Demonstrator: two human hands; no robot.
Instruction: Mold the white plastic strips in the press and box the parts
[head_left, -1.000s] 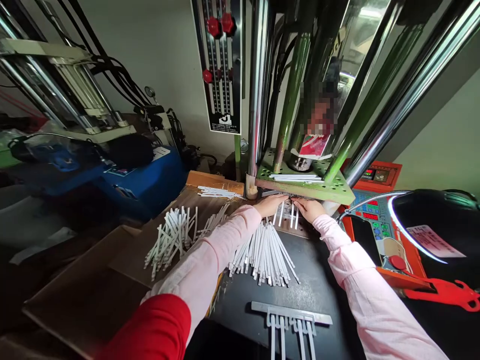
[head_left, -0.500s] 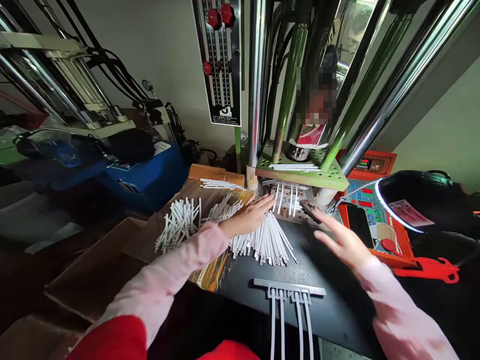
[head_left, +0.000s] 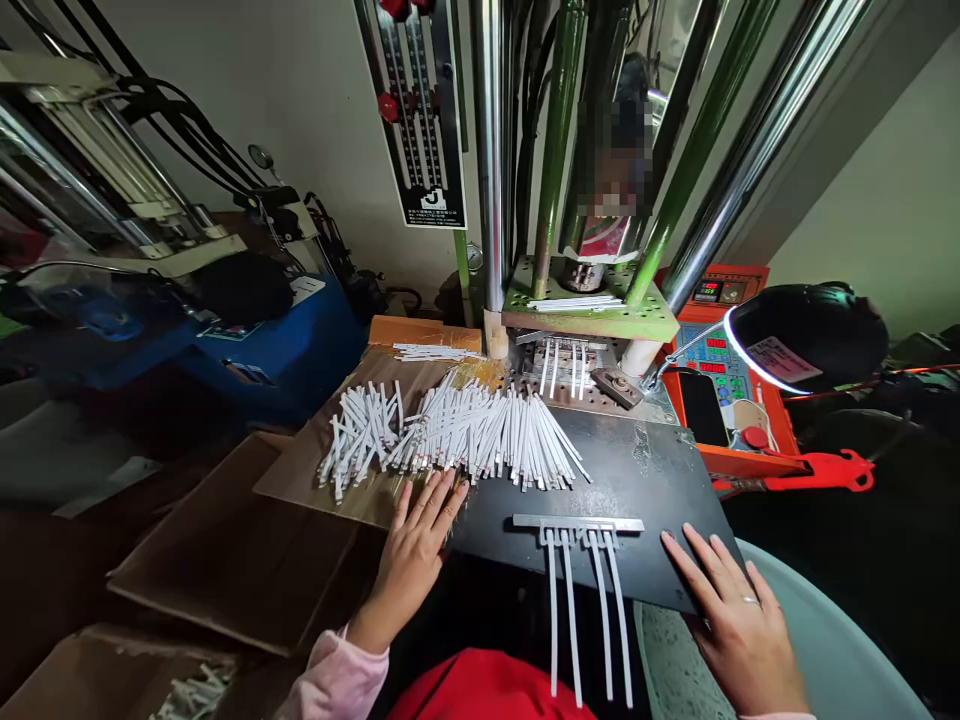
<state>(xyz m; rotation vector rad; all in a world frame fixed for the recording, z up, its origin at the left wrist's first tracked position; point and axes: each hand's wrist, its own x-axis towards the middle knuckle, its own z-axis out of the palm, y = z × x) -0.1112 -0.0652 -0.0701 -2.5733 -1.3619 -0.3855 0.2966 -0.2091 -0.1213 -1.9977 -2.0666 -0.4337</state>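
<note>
My left hand (head_left: 415, 550) rests with fingers spread at the front edge of the cardboard-covered work surface, just below a heap of white strips (head_left: 480, 430). My right hand (head_left: 731, 600) lies flat, fingers apart, on the right front corner of the black plate (head_left: 637, 460). Neither hand holds anything. Between them a grey metal bar (head_left: 577, 523) lies on the plate, with several white strips (head_left: 570, 620) attached and hanging over the front edge. More white strips (head_left: 553, 370) sit side by side in the mould (head_left: 566, 350) under the press.
The press's green platen (head_left: 592, 318) stands above the mould, with loose strips on top. At right are an orange control box (head_left: 724, 400), a phone (head_left: 703, 408), a lamp (head_left: 810, 335) and a red air gun (head_left: 832, 472). A pale round tub (head_left: 817, 620) stands below right.
Both hands have drawn back from the press toward me. My left hand came down to the surface's front edge, my right to the plate's corner. The camera view has shifted slightly.
</note>
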